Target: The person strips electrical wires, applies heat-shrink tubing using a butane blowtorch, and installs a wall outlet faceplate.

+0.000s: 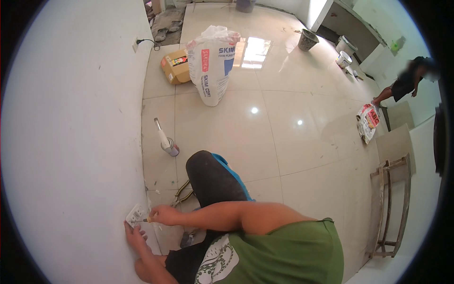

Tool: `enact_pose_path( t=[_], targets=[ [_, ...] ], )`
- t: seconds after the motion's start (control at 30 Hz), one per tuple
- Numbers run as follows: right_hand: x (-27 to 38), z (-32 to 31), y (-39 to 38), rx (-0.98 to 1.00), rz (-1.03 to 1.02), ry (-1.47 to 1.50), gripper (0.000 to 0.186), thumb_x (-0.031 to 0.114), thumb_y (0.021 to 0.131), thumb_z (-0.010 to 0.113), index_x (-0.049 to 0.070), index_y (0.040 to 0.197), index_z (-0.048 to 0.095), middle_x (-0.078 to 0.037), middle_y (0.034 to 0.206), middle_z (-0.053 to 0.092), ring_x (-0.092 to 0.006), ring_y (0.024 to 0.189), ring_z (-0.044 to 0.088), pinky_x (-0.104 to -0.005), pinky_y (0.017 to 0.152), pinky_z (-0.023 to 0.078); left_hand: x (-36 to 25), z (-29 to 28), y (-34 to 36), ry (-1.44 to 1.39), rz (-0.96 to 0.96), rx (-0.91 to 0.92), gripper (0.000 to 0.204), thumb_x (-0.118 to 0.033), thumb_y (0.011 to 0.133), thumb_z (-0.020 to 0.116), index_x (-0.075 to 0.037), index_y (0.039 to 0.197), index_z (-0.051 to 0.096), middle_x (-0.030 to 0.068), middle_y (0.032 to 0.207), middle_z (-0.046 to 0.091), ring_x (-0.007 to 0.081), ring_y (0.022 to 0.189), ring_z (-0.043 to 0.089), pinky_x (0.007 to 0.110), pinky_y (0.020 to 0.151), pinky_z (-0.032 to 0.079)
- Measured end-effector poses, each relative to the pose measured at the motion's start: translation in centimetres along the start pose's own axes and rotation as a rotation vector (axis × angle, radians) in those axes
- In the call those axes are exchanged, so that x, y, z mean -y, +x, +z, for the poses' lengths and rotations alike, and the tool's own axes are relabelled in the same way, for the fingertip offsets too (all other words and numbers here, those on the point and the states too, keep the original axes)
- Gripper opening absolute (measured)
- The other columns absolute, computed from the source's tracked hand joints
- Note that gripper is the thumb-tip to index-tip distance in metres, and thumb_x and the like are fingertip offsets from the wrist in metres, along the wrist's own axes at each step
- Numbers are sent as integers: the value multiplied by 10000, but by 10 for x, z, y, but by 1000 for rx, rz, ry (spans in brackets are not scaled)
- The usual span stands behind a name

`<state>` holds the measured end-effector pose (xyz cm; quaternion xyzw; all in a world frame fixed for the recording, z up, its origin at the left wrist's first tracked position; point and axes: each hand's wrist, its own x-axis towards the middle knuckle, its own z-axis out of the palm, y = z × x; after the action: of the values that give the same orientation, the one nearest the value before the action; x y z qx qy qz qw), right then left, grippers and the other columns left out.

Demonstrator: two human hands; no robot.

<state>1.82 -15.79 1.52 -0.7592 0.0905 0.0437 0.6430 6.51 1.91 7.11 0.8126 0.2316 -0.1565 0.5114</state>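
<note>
A white wall outlet plate (136,214) sits low on the wall at my left side. My left hand (135,236) grips its lower edge, with fingers at its rim and face. In my right hand (164,215) is a small screwdriver (146,219), closed in the fingers by its handle. The screwdriver's shaft points left at the plate's face; whether its tip sits in a screw is too small to tell. Pliers (182,193) with dark and yellow handles lie on the floor beside my knee, partly hidden by it.
Ahead by the wall stands a can (171,147) with a white-handled tool on it. Farther off are a big white sack (211,66), a cardboard box (176,67) and a dark bucket (308,40). A wooden frame (391,206) leans at right; another person (404,83) stands beyond.
</note>
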Motion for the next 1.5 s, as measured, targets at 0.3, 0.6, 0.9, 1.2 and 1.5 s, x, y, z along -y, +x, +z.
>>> enact_pose_path(
  t=[0.3, 0.6, 0.9, 1.2, 1.5],
  targets=[
    [1, -24, 12, 568, 753, 665, 390, 394, 979, 530, 24, 946, 648, -50, 648, 530, -168, 476, 472, -323, 422, 390, -4, 1, -3, 186, 99, -4, 719, -112, 860, 673, -80, 1525, 403, 188, 1318, 608, 199, 744, 680, 300, 465, 497],
    [19, -8, -12, 47, -211, -358, 340, 221, 841, 709, 64, 1111, 574, -160, 1109, 578, -378, 1033, 600, -476, 858, 483, -1, -18, 26, 123, 156, -20, 599, -95, 833, 595, 12, 1418, 523, 186, 1263, 662, 190, 488, 633, 258, 384, 427],
    [-4, -23, 22, 604, 810, 581, 460, 457, 1007, 488, 33, 995, 665, -97, 651, 548, -196, 481, 506, -338, 436, 410, -5, -16, 19, 68, 150, 66, 656, -59, 787, 551, 94, 1420, 474, 234, 1337, 611, 185, 473, 620, 241, 360, 408],
    [-3, 10, -11, -147, -271, -188, 344, 343, 944, 641, 11, 1032, 648, -154, 923, 633, -281, 805, 645, -398, 685, 511, 3, -23, 30, 98, 163, 83, 690, 20, 747, 558, 102, 1424, 461, 262, 1335, 599, 222, 661, 673, 244, 391, 474],
    [-5, -25, 9, 520, 785, 678, 410, 467, 988, 560, 74, 890, 620, 5, 585, 446, -108, 506, 446, -267, 452, 351, -12, -20, 20, 134, 107, 144, 694, 14, 744, 566, 101, 1425, 461, 255, 1228, 653, 221, 581, 649, 258, 367, 448]
  ],
)
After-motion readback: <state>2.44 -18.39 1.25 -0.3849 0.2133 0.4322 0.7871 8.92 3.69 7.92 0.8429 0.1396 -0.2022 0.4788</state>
